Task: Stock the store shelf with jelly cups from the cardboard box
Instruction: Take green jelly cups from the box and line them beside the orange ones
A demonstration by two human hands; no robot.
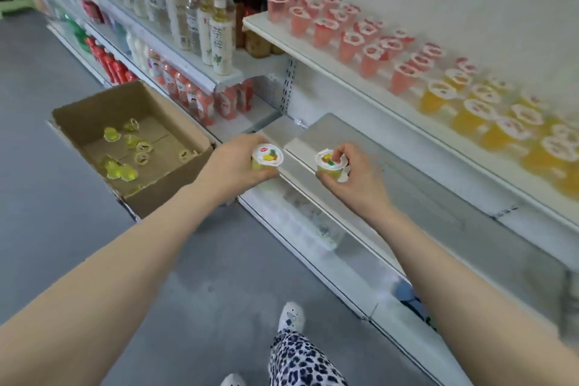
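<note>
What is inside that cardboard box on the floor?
A scatter of yellow jelly cups lies loose on the bottom of the cardboard box; its near wall hides a strip of the bottom.

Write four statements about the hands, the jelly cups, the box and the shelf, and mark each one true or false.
1. The left hand holds a yellow jelly cup, and the right hand has a second cup in its grip. True.
2. The cardboard box is empty. False: several loose yellow cups lie on its bottom.
3. On the upper shelf, the red cups stand to the left of the orange cups. True.
4. The cardboard box sits on a shelf. False: it rests on the grey floor beside the shelving.
</note>
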